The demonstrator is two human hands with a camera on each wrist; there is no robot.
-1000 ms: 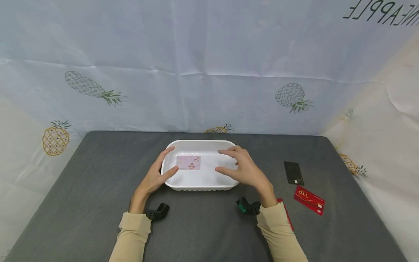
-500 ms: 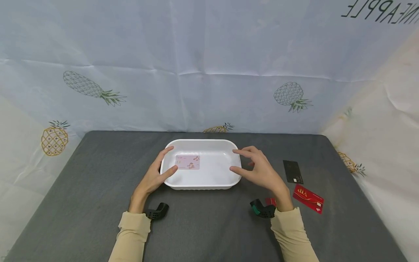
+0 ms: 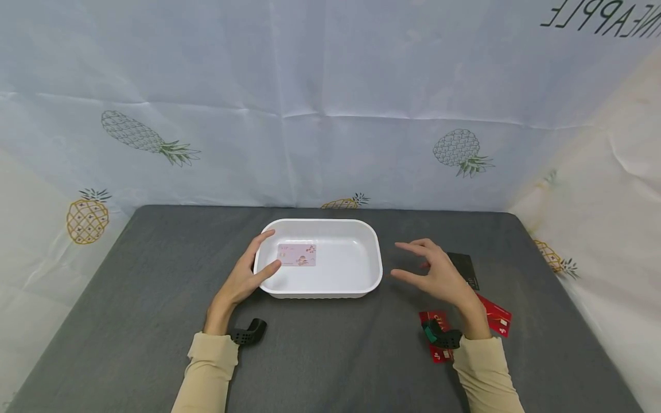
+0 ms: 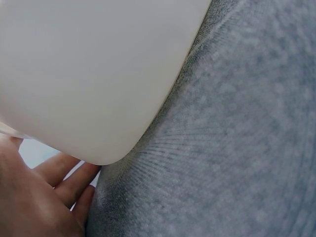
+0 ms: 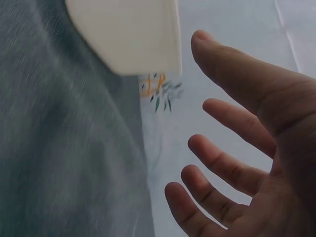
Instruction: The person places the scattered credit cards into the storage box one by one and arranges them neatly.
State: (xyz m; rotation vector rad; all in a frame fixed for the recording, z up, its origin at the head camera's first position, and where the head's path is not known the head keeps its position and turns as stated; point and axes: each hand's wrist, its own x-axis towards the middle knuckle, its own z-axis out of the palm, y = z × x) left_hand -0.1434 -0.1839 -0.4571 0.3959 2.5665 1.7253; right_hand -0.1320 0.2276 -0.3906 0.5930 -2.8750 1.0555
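Note:
A white rectangular tray with rounded corners sits on the dark grey table. Inside, toward its left end, lies a pink VIP card. My left hand grips the tray's left end, thumb over the front left rim and forefinger at the back left rim. In the left wrist view its other fingers reach along the outside of the tray wall. To the right of the tray hovers my right hand, fingers spread and holding nothing. The right wrist view shows its fingers apart from the tray.
Under and beside my right forearm lie a black card, a red VIP card and another red card, partly covered by the wrist camera. Behind the table hangs a pineapple-print cloth.
My right hand has moved from above the tray out to the right, past its rim, covering part of the black card and uncovering the nearer red card. The left hand and tray stay put.

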